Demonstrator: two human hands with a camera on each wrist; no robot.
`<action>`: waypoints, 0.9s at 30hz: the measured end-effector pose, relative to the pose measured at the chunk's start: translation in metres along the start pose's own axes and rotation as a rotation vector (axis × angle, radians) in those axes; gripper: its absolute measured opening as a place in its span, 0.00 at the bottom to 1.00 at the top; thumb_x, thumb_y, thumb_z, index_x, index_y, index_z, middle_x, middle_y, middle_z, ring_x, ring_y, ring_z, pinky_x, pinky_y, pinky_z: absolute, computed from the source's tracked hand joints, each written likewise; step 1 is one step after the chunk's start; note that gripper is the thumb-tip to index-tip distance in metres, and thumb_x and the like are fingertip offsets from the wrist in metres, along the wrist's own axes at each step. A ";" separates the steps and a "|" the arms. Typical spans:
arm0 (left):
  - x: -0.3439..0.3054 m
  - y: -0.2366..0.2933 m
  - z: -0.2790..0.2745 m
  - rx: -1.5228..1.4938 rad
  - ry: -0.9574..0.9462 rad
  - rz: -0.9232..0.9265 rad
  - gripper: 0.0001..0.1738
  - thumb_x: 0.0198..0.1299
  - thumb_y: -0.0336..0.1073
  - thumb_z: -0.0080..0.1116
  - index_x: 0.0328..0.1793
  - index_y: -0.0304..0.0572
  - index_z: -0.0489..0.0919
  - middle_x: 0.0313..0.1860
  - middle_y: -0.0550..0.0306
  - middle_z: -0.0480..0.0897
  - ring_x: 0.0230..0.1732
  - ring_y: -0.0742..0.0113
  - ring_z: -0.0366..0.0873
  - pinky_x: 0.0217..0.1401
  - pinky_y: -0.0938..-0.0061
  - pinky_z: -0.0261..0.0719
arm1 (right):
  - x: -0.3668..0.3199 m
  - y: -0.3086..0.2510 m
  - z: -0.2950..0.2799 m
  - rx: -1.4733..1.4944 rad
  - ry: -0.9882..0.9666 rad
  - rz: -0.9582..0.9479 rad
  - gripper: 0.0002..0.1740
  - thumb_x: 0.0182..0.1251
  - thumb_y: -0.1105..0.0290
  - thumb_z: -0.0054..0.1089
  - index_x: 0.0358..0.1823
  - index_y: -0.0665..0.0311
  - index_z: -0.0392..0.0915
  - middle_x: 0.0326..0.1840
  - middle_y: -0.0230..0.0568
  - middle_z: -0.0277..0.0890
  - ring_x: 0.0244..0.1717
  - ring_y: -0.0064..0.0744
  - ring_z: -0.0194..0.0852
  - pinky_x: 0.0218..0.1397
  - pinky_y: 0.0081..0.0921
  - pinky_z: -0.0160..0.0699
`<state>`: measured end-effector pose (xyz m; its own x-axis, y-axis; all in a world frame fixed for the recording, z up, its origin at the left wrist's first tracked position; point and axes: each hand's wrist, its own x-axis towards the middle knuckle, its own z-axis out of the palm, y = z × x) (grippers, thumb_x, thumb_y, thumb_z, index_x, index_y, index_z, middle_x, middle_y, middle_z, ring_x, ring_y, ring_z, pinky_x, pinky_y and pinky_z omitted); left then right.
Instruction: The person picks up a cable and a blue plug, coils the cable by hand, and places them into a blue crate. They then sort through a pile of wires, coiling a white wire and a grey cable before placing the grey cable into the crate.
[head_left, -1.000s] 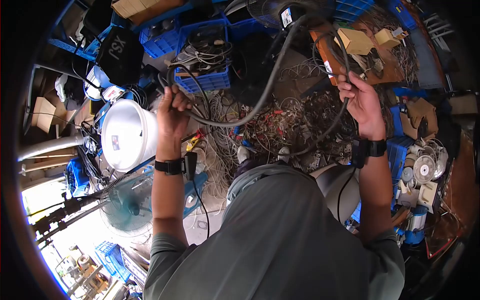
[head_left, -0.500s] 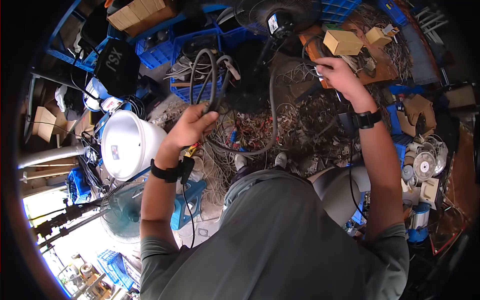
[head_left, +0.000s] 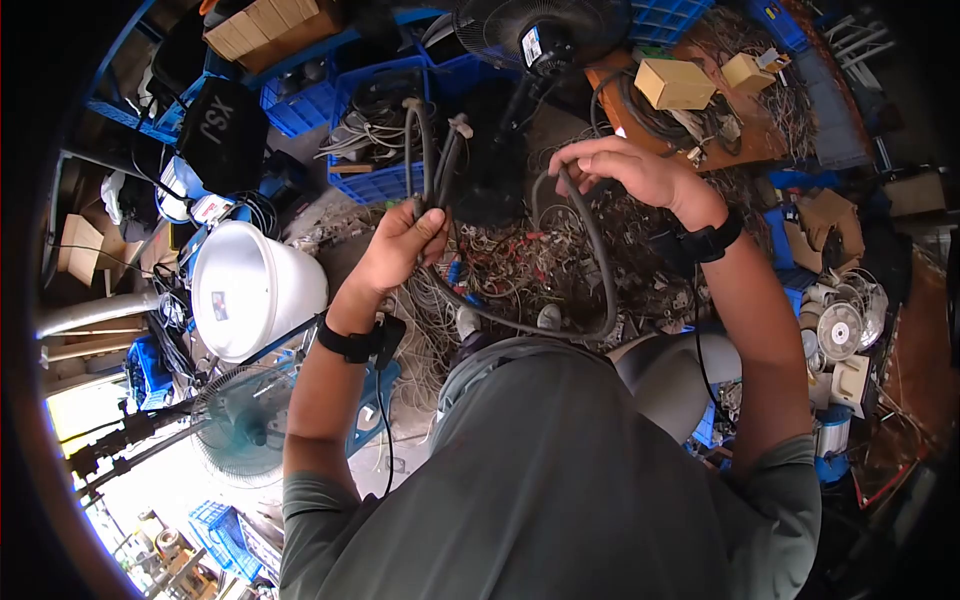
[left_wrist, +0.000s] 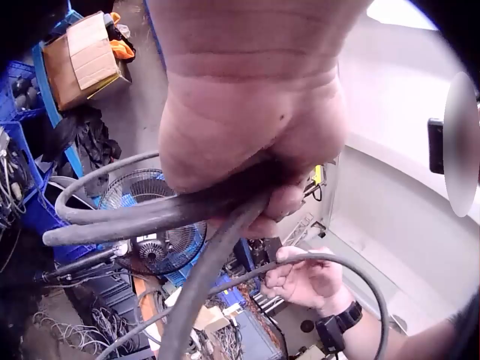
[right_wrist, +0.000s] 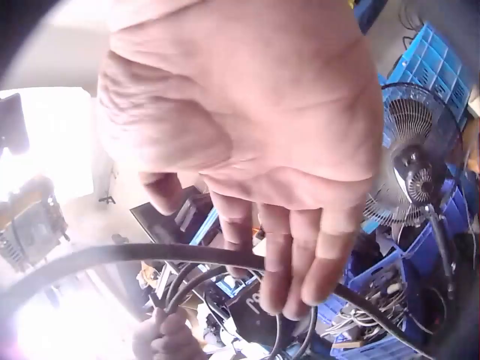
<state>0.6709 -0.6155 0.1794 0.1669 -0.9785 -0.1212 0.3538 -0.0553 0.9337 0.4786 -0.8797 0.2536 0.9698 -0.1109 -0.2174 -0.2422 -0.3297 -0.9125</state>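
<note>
A thick dark grey cable [head_left: 606, 275] runs between both hands and sags in a loop in front of the shirt. My left hand [head_left: 402, 245] grips several folded lengths of it, their bends standing up beyond the thumb. Seen from the left wrist, the cable lengths [left_wrist: 124, 223] pass through the curled fingers. On the other side, my right hand [head_left: 640, 175] holds the loop's upper bend at its fingers. In the right wrist view the cable [right_wrist: 180, 253] threads across one finger and behind the others, with the thumb apart from it.
Blue crates [head_left: 385, 185] of cables and a black fan [head_left: 545, 50] stand ahead. Scrap and wires [head_left: 500, 255] cover the floor around the shoes. To the left are a white tub [head_left: 235, 290] and a teal fan [head_left: 245, 425]; cardboard boxes [head_left: 675, 85] sit at the right.
The left hand has come inward and gathered the cable into folds. The right hand has moved left and closer to the left hand, and the hanging loop has shifted right.
</note>
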 end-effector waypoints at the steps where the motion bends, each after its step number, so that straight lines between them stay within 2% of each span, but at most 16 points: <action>1: 0.003 0.001 0.000 0.044 0.013 0.018 0.14 0.74 0.41 0.45 0.36 0.42 0.69 0.21 0.67 0.66 0.22 0.77 0.60 0.25 0.80 0.62 | 0.000 0.003 0.000 0.114 -0.053 -0.051 0.11 0.71 0.64 0.53 0.46 0.64 0.78 0.32 0.36 0.80 0.34 0.25 0.78 0.39 0.29 0.77; 3: 0.009 0.004 0.003 0.055 -0.006 0.029 0.12 0.73 0.40 0.47 0.36 0.42 0.69 0.22 0.67 0.66 0.22 0.78 0.60 0.25 0.79 0.62 | -0.004 -0.021 0.006 -0.445 -0.128 0.050 0.12 0.65 0.69 0.57 0.49 0.63 0.74 0.34 0.36 0.80 0.34 0.28 0.79 0.35 0.29 0.72; 5: 0.016 0.007 0.004 0.105 0.013 -0.005 0.12 0.73 0.39 0.47 0.36 0.42 0.69 0.21 0.68 0.65 0.22 0.78 0.59 0.25 0.79 0.61 | -0.008 -0.032 0.015 -0.624 -0.141 0.056 0.18 0.61 0.74 0.56 0.53 0.62 0.72 0.35 0.44 0.82 0.33 0.43 0.81 0.35 0.36 0.73; 6: 0.020 0.009 -0.001 0.109 -0.011 -0.044 0.12 0.72 0.39 0.49 0.38 0.40 0.71 0.23 0.69 0.67 0.24 0.79 0.62 0.26 0.80 0.63 | -0.010 -0.040 0.022 -0.646 -0.138 0.119 0.26 0.56 0.78 0.56 0.59 0.63 0.69 0.39 0.48 0.82 0.40 0.51 0.79 0.41 0.39 0.74; 7: 0.024 0.012 0.001 0.110 -0.014 -0.046 0.12 0.72 0.39 0.49 0.38 0.40 0.71 0.23 0.69 0.67 0.24 0.79 0.62 0.26 0.80 0.63 | -0.009 -0.035 0.025 -0.644 -0.136 0.120 0.26 0.56 0.78 0.56 0.59 0.63 0.69 0.39 0.48 0.82 0.40 0.51 0.79 0.41 0.39 0.74; 9: 0.031 0.021 0.008 0.553 0.035 0.019 0.12 0.72 0.40 0.50 0.40 0.38 0.73 0.24 0.69 0.71 0.27 0.81 0.64 0.28 0.80 0.64 | -0.008 -0.021 0.031 -0.982 -0.046 -0.405 0.27 0.50 0.79 0.59 0.56 0.65 0.71 0.27 0.43 0.78 0.41 0.47 0.77 0.46 0.35 0.73; 11: 0.040 0.019 0.002 0.544 0.016 -0.032 0.12 0.71 0.40 0.52 0.44 0.37 0.76 0.28 0.69 0.73 0.31 0.82 0.66 0.32 0.80 0.67 | -0.008 -0.048 0.039 -1.050 0.027 -0.476 0.22 0.49 0.76 0.61 0.49 0.63 0.77 0.25 0.37 0.77 0.46 0.40 0.75 0.52 0.32 0.71; 13: 0.049 0.015 -0.001 0.408 0.015 0.132 0.11 0.71 0.39 0.51 0.47 0.38 0.76 0.30 0.68 0.73 0.33 0.80 0.66 0.38 0.81 0.68 | -0.008 -0.072 0.036 -1.273 0.003 -0.586 0.11 0.52 0.71 0.58 0.38 0.61 0.81 0.24 0.32 0.77 0.44 0.35 0.73 0.51 0.30 0.70; 14: 0.053 0.017 -0.003 0.458 0.015 0.238 0.13 0.71 0.38 0.50 0.52 0.36 0.76 0.37 0.63 0.78 0.39 0.77 0.73 0.49 0.79 0.72 | -0.006 -0.074 0.034 -1.286 0.067 -0.646 0.06 0.54 0.68 0.56 0.29 0.57 0.82 0.23 0.30 0.76 0.41 0.31 0.72 0.48 0.30 0.70; 15: 0.053 0.017 -0.001 0.462 0.009 0.238 0.13 0.71 0.38 0.50 0.52 0.36 0.76 0.37 0.63 0.78 0.39 0.77 0.73 0.49 0.79 0.72 | -0.005 -0.075 0.032 -1.287 0.075 -0.643 0.06 0.54 0.68 0.56 0.29 0.57 0.82 0.23 0.30 0.76 0.41 0.31 0.72 0.48 0.30 0.70; 17: 0.049 0.025 0.010 0.119 -0.061 0.129 0.15 0.72 0.38 0.49 0.55 0.35 0.74 0.44 0.54 0.82 0.48 0.68 0.79 0.58 0.73 0.74 | -0.002 -0.078 0.029 -1.209 0.043 -0.630 0.18 0.51 0.72 0.58 0.45 0.58 0.84 0.35 0.26 0.81 0.42 0.31 0.69 0.49 0.28 0.68; 18: 0.048 0.027 0.013 0.056 -0.073 0.088 0.17 0.72 0.38 0.48 0.57 0.32 0.72 0.50 0.47 0.82 0.55 0.59 0.80 0.62 0.66 0.75 | 0.001 -0.079 0.029 -1.200 0.044 -0.649 0.13 0.51 0.72 0.57 0.39 0.58 0.84 0.31 0.28 0.78 0.41 0.32 0.69 0.48 0.27 0.70; 21: 0.053 0.032 0.031 -0.069 -0.135 0.025 0.17 0.72 0.38 0.47 0.57 0.31 0.72 0.51 0.45 0.82 0.55 0.57 0.80 0.61 0.66 0.75 | 0.011 -0.078 0.031 -1.168 0.110 -0.728 0.07 0.51 0.71 0.57 0.33 0.59 0.80 0.28 0.30 0.73 0.40 0.32 0.69 0.45 0.28 0.71; 23: 0.054 0.033 0.037 -0.090 -0.114 0.006 0.17 0.72 0.39 0.47 0.56 0.31 0.72 0.43 0.51 0.82 0.47 0.60 0.80 0.56 0.65 0.78 | 0.014 -0.074 0.029 -1.205 0.151 -0.751 0.06 0.51 0.70 0.58 0.32 0.60 0.76 0.33 0.33 0.71 0.42 0.35 0.70 0.46 0.31 0.73; 25: 0.059 0.026 0.029 -0.269 -0.225 -0.014 0.18 0.71 0.40 0.48 0.56 0.32 0.72 0.33 0.59 0.76 0.37 0.65 0.77 0.50 0.64 0.78 | 0.010 -0.072 0.024 -1.139 0.612 -0.791 0.12 0.49 0.69 0.62 0.36 0.60 0.75 0.41 0.36 0.71 0.46 0.39 0.71 0.49 0.33 0.73; 27: 0.059 0.022 0.032 -0.257 -0.125 -0.045 0.18 0.71 0.42 0.49 0.56 0.33 0.73 0.28 0.62 0.70 0.31 0.67 0.71 0.46 0.64 0.76 | -0.013 -0.066 0.022 -0.884 0.772 -0.726 0.17 0.50 0.69 0.71 0.38 0.62 0.73 0.41 0.40 0.68 0.44 0.40 0.72 0.47 0.33 0.74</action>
<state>0.6594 -0.6810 0.2030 0.0364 -0.9940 -0.1030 0.5829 -0.0626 0.8101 0.4824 -0.8355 0.3092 0.6937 -0.0513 0.7184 0.0862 -0.9844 -0.1535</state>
